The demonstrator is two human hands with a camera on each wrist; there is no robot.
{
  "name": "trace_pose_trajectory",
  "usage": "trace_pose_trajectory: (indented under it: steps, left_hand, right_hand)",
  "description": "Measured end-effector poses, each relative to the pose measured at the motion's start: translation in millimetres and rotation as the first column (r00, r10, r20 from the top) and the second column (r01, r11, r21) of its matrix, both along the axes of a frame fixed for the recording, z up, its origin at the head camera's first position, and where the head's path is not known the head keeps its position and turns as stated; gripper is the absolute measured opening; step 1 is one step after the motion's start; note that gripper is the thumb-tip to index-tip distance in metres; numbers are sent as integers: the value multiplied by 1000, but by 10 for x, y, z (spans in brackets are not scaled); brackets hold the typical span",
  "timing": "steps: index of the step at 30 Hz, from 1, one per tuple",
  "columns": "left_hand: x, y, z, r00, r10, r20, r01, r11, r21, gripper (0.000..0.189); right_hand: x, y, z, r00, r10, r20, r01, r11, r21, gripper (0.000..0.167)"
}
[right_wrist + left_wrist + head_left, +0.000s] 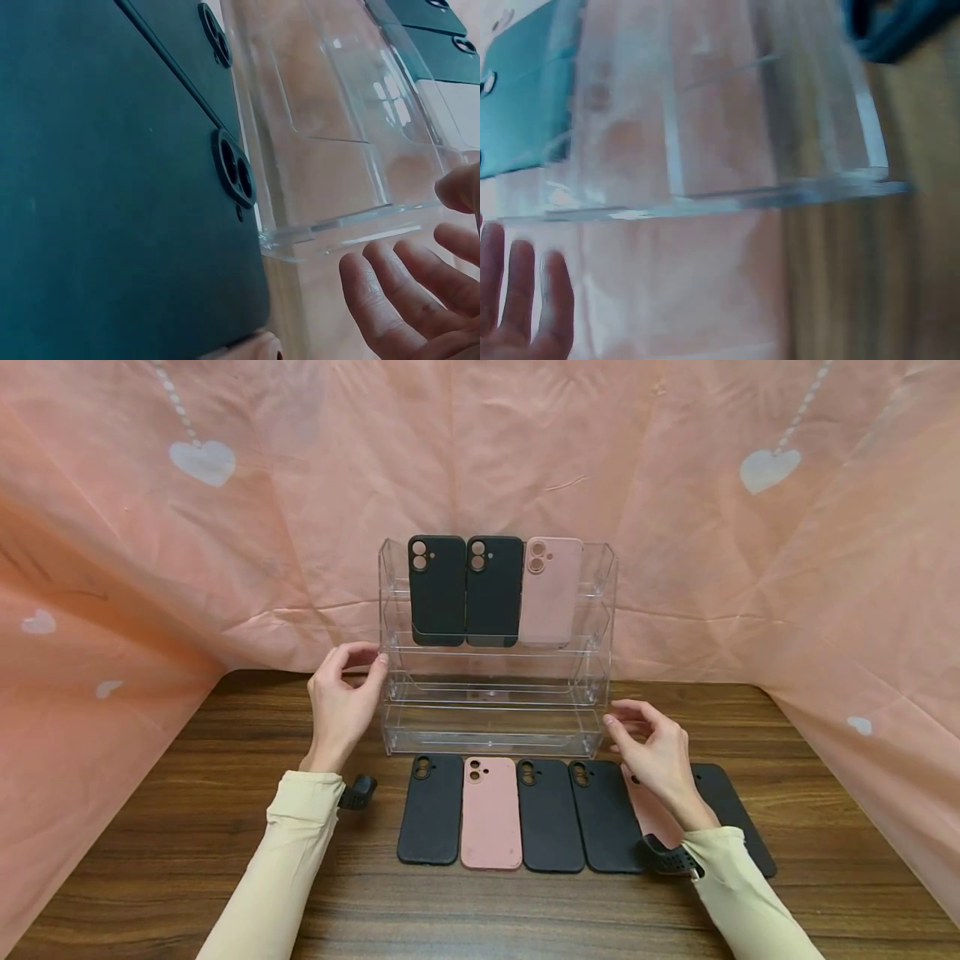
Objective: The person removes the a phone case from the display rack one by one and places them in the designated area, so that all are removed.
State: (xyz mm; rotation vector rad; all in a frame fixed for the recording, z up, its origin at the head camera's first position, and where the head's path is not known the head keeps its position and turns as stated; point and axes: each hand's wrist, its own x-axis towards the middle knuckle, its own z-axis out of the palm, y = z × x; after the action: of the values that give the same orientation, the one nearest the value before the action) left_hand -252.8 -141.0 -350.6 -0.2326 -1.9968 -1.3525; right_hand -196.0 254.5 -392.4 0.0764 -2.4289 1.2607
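Note:
A clear tiered acrylic display stand (pixel 491 743) stands upright at the back of the table. Its top tier holds a black phone case (pixel 438 597), a second black phone case (pixel 495 597) and a pink phone case (pixel 553 593) side by side. My left hand (pixel 341 697) is at the stand's left side, thumb tip right at the edge; in the left wrist view its fingers (pixel 555 300) are fairly straight, holding nothing. At the lower right side is my right hand (pixel 656 752), its fingers (pixel 375 300) loosely bent beside the clear wall, also holding nothing.
In front of the stand, several phone cases lie in a row: a black one (pixel 430 814), a pink one (pixel 491 818) and more black ones (pixel 550 818). Another pink one (pixel 651 810) is partly hidden beneath the right hand. Pink curtain (pixel 487 443) surrounds the wooden table (pixel 187 843).

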Motion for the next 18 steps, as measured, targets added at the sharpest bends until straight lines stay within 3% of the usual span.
trace_pose_trajectory:
  steps: [4,11,18]
  left_hand:
    - [-63,48,198,999,11,-52,-10,1000,24,18]
    - [-212,180,518,997,-37,-66,36,999,-7,24]
    - [-386,302,684,997,-31,-67,28,999,-38,30]
  right_hand:
    - [-19,-29,-18,1000,11,-6,-11,999,-46,32]
    - [-55,-48,-52,1000,11,-1,-11,997,-77,28]
    - [-86,-74,-78,1000,7,-9,-8,997,-71,25]
